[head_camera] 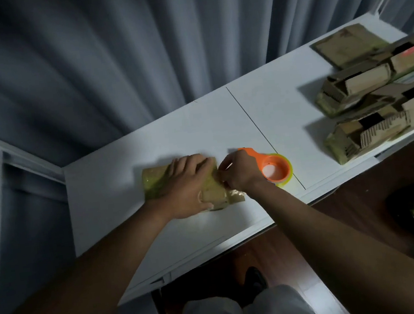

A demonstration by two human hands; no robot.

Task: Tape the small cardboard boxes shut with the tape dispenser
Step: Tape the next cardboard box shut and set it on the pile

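The right hand (pixel 239 171), at centre frame, has its fingers curled round the orange tape dispenser (pixel 273 168), fingertips pinching at the box's right end. The left hand (pixel 186 186) lies flat with fingers spread, pressing the small cardboard box (pixel 156 183) to the white table (pixel 119 216). The step looks like laying or tearing a strip; the blur hides whether tape is drawn out. Next comes pulling the strip taut and smoothing it down. At upper right, a pile of boxes (pixel 367 106) waits, flaps open, contents unseen.
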